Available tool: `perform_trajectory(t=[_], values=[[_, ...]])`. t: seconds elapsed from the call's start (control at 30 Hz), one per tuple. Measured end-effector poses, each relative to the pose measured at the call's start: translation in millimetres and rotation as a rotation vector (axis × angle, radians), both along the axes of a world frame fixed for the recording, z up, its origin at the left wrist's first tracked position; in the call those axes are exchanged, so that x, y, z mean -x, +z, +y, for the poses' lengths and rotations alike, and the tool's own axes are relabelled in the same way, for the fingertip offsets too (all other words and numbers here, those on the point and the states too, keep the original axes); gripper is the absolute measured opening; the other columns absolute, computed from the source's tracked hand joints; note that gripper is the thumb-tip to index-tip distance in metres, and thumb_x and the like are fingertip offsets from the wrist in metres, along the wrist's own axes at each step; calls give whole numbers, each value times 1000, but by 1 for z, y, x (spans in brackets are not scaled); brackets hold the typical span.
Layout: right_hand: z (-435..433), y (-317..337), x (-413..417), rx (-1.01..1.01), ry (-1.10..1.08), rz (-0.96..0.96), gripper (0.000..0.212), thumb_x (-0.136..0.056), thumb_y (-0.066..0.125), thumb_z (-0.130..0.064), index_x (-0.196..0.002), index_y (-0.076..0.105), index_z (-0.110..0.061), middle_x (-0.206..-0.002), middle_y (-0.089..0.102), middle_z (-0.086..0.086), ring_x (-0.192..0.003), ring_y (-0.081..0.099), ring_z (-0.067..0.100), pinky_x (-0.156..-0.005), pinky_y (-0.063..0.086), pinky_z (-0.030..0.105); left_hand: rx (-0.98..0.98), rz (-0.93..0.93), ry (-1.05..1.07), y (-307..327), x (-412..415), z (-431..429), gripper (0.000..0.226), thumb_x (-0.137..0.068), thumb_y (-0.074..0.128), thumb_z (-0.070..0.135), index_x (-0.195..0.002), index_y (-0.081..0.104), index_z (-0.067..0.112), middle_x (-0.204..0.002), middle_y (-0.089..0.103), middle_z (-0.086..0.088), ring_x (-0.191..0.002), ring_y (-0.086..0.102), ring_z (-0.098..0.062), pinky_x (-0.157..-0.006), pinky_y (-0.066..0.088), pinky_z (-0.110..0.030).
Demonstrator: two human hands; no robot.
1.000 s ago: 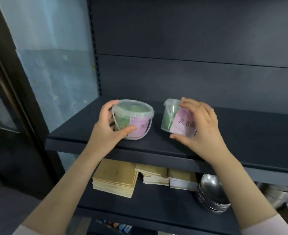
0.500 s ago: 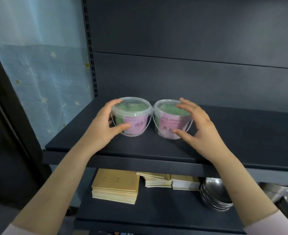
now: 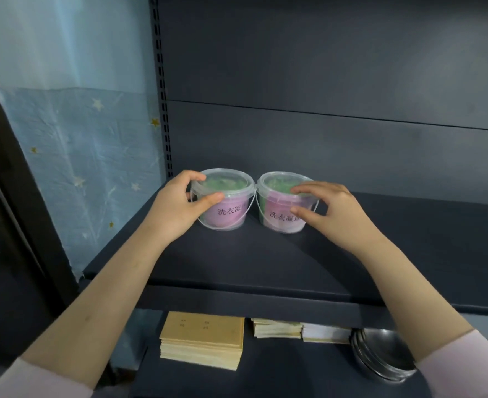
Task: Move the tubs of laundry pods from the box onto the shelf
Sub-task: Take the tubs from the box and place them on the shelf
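1. Dark back panel (image 3: pixel 323 67) across most of the view, with a horizontal seam partway up.
2. Pale blue sheet (image 3: pixel 73 156) with small stars at far left, beside the slotted upright (image 3: pixel 162 96) of the rack.
3. Dark shelf (image 3: pixel 265 259) at mid height, carrying both tubs near its back left corner, close to the upright.
4. Lower shelf (image 3: pixel 280 380) underneath, partly hidden by the forearms and pink sleeves (image 3: pixel 466 366).
5. Left hand (image 3: pixel 176 209) clamped on the left tub (image 3: pixel 231 209): fingers curled over the near-left lid rim, thumb pressed on the pink front wall.
6. Right hand (image 3: pixel 331 214) wrapped round the right tub (image 3: pixel 277 216): fingertips on the lid's right edge, thumb against the label at the front.
7. Both tubs upright on the shelf, clear lids on, thin bail handles hanging down the front. Green contents under the lids, pink labels with dark characters facing the camera. Lid rims side by side, apparently touching.
8. Stack of tan booklets (image 3: pixel 202 337) on the lower shelf, below the left tub.
9. Nested metal bowls (image 3: pixel 383 354) at the lower shelf's right, partly behind the right forearm.
10. Two smaller stacks (image 3: pixel 277 327) of paper goods between booklets and bowls, set further back.
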State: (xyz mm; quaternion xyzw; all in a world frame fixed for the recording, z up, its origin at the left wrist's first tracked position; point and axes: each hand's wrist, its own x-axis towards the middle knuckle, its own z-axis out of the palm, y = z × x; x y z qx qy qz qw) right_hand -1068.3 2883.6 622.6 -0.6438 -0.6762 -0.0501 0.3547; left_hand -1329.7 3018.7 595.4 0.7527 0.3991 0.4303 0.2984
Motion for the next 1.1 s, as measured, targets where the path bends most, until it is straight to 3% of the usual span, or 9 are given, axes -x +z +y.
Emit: perform_trajectory(t=[0.07,0.17,0.3,0.5,0.63,0.83,0.9,1.03,1.1], values=[[14,3,-3,9,10,10,27,-89,69,-23,-116,69,-24,-117,61,-17,-117,49,5,-100,30,14,10,38,15,4,-3,18,50,-69,72,61,-111,53,39,-126,56,12,-109,60,-14,-95,50,-37],[39,7,-10,47,-17,44,24,-90,66,-20,-114,70,-25,-112,60,-16,-96,50,-3,-85,30,1,-10,119,39,7,-11,47,47,-77,70,53,-118,57,34,-133,54,3,-119,54,-18,-102,45,-42],[72,8,-18,74,-63,72,24,-91,65,-20,-113,70,-26,-107,56,-16,-94,45,0,-82,31,11,-27,186,107,9,-28,77,44,-86,66,44,-127,59,28,-132,53,-5,-117,53,-23,-101,44,-39],[107,5,-22,74,-115,90,23,-91,64,-19,-113,69,-22,-117,62,-7,-109,52,9,-85,30,12,-99,186,159,8,-47,96,39,-88,66,37,-124,62,22,-123,54,-6,-110,52,-19,-91,36,-23],[112,-6,-21,-13,-122,114,24,-90,65,-19,-114,69,-18,-118,64,-4,-91,49,5,-89,37,19,-153,129,144,1,-47,91,37,-90,65,33,-123,61,18,-122,54,-2,-108,54,-17,-97,40,-28],[112,-10,-22,-49,-120,109,24,-90,66,-18,-113,70,-17,-117,65,-5,-88,47,6,-97,43,28,-146,119,159,0,-53,84,39,-93,61,28,-129,57,13,-132,53,-8,-116,56,-23,-103,43,-39],[111,-10,-21,-45,-122,103,24,-90,66,-18,-114,70,-16,-119,65,-3,-93,51,11,-99,42,30,-147,131,160,0,-52,84,40,-94,61,29,-130,56,13,-134,52,-8,-117,55,-23,-104,43,-40],[101,3,-17,28,-107,18,34,-91,65,-20,-124,64,-15,-130,60,1,-125,50,18,-109,31,27,-164,226,161,4,-50,79,45,-96,56,30,-138,51,14,-145,45,-11,-133,41,-24,-112,32,-36],[86,15,-16,42,-114,-23,37,-90,66,-25,-126,63,-17,-132,59,1,-127,48,19,-109,30,25,-198,298,178,12,-47,69,47,-97,55,29,-142,47,18,-152,36,-12,-139,34,-28,-114,30,-42]])
